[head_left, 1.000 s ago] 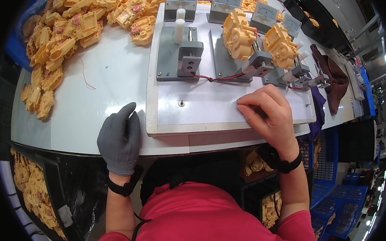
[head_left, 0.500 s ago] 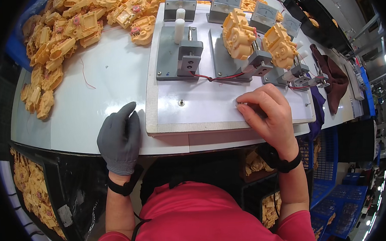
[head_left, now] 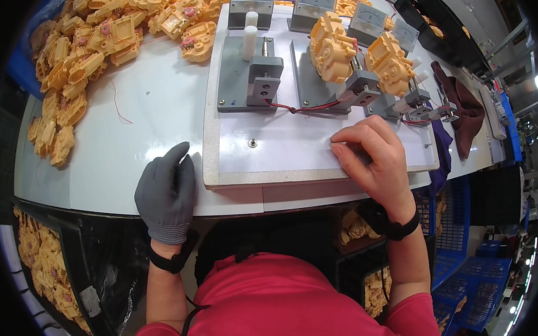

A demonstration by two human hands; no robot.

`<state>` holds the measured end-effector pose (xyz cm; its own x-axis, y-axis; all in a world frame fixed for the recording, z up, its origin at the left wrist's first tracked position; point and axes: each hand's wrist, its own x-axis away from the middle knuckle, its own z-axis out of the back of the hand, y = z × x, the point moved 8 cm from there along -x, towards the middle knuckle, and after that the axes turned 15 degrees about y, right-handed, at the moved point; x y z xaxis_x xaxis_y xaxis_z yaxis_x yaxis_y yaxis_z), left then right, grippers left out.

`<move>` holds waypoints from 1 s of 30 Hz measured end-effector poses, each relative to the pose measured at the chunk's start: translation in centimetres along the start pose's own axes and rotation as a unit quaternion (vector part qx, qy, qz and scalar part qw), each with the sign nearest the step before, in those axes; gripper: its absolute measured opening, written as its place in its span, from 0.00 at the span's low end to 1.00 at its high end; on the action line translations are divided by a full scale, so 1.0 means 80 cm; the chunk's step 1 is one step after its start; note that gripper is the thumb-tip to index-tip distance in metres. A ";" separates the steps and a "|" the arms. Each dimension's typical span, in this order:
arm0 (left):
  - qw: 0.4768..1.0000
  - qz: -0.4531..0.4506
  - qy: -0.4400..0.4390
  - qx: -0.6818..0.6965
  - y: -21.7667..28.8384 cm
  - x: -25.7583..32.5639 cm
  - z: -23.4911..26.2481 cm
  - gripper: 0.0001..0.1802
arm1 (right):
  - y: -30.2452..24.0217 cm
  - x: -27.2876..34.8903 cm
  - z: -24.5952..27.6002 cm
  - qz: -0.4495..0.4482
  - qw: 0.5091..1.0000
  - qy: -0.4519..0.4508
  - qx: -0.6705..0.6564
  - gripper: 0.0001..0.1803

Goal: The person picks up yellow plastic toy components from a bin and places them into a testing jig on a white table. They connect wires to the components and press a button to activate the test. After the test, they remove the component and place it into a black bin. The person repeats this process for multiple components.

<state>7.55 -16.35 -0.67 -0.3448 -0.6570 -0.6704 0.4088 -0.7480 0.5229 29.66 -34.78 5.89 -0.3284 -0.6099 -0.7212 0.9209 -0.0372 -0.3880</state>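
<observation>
My left hand, in a grey glove, rests on the white table just left of the test board. Its fingers lie loosely stretched, thumb a little apart, holding nothing. Bare, my right hand is over the board's front part, thumb and forefinger bent toward each other. Whatever lies at those fingertips is hidden or too small to name. A small metal toggle switch stands on the board between my hands. Behind my right hand, one yellow plastic gear housing and another yellow housing sit on grey fixtures.
At the left fixture white pegs stand upright. Analog meters line the board's back. Yellow housings are heaped at the far left. A dark cloth lies on the right. Below the table are a housing-filled bin and blue crates.
Almost nothing differs. The fingertips of my right hand have shifted very slightly, and a small metallic bit seen beside them before is now hidden. My left hand stays in place.
</observation>
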 end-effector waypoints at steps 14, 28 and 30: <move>1.000 -0.012 0.011 0.007 0.003 -0.001 0.001 0.11 | 0.006 0.001 -0.002 -0.044 0.999 -0.014 0.001 0.06; 0.999 -0.021 0.032 0.017 0.004 -0.001 0.001 0.12 | 0.009 0.003 -0.003 -0.078 0.997 -0.020 0.005 0.05; 0.999 -0.026 0.043 0.020 0.005 -0.001 0.002 0.13 | 0.010 0.003 -0.003 -0.084 0.996 -0.020 -0.001 0.05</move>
<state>7.60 -16.59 -0.31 -0.2902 -0.6085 -0.7386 0.3569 -0.7849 0.5065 30.24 -34.74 5.26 -0.4698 -0.6258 -0.6227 0.8529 -0.1399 -0.5029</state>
